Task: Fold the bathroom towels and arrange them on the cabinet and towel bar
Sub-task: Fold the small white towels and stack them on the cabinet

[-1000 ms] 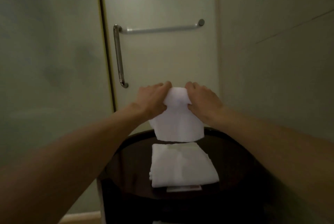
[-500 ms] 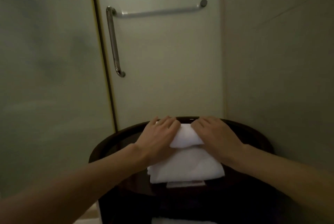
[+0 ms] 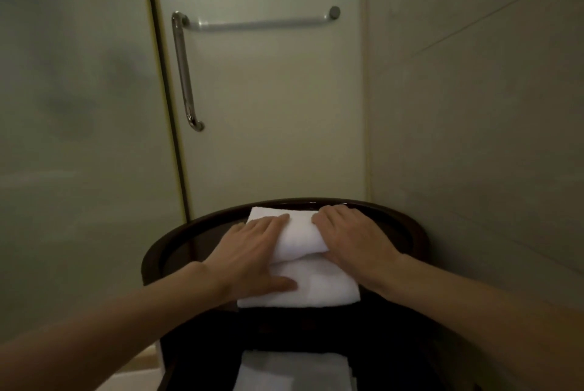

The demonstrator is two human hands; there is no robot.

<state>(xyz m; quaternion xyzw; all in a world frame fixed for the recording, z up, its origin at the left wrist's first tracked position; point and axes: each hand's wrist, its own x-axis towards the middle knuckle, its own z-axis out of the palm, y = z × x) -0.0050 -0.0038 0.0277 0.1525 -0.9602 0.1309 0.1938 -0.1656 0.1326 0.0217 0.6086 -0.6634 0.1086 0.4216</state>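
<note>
White terry makes up the small folded towel (image 3: pixel 298 234), which lies on top of a larger folded white towel (image 3: pixel 319 288) on the dark round wooden cabinet (image 3: pixel 417 234). Its far edge almost reaches the raised back rim. The left hand (image 3: pixel 252 254) lies flat on the small towel's left end, fingers straight and gripping nothing, thumb stretched over the larger towel. The right hand (image 3: pixel 350 239) presses the right end in the same way, palm down, fingers extended. Bare dark tabletop shows to either side of the stack, inside the rim. Another folded white towel (image 3: pixel 294 368) sits on the shelf below. Behind the cabinet, the horizontal chrome towel bar (image 3: pixel 259 24) and a vertical chrome handle (image 3: pixel 183 74) are mounted on the frosted glass door (image 3: pixel 268 122), well above the hands. A second ago both hands pinched the small towel in the air. Half a second ago it was already down but bunched narrower between them.
</note>
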